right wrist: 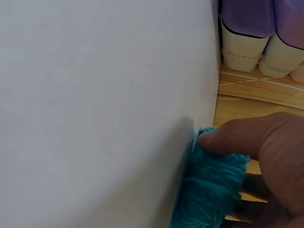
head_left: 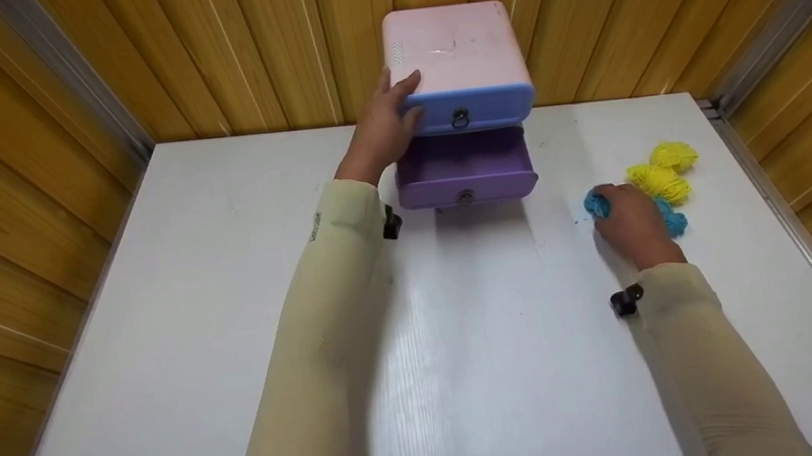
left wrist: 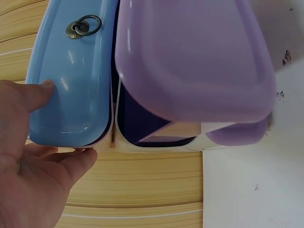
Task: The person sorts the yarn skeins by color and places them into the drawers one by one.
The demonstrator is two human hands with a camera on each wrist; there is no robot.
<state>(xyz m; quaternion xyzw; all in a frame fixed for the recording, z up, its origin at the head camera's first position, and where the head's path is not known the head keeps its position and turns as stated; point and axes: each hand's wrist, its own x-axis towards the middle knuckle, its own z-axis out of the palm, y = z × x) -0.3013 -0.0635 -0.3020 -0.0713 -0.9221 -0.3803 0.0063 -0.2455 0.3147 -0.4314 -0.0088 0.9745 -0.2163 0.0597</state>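
Note:
A small drawer cabinet with a pink top stands at the table's back. Its upper blue drawer is closed, and a purple drawer beneath is pulled out. My left hand grips the cabinet's left front corner, thumb against the blue front and other fingers round the side. On the right, my right hand holds teal yarn between thumb and fingers, down at the tabletop. Teal yarn also shows beyond the hand's right side; whether it is one skein or two is hidden.
Two yellow yarn skeins lie just behind the right hand. The white table is bordered by wood-look panels at the back and both sides. Each drawer front carries a ring pull.

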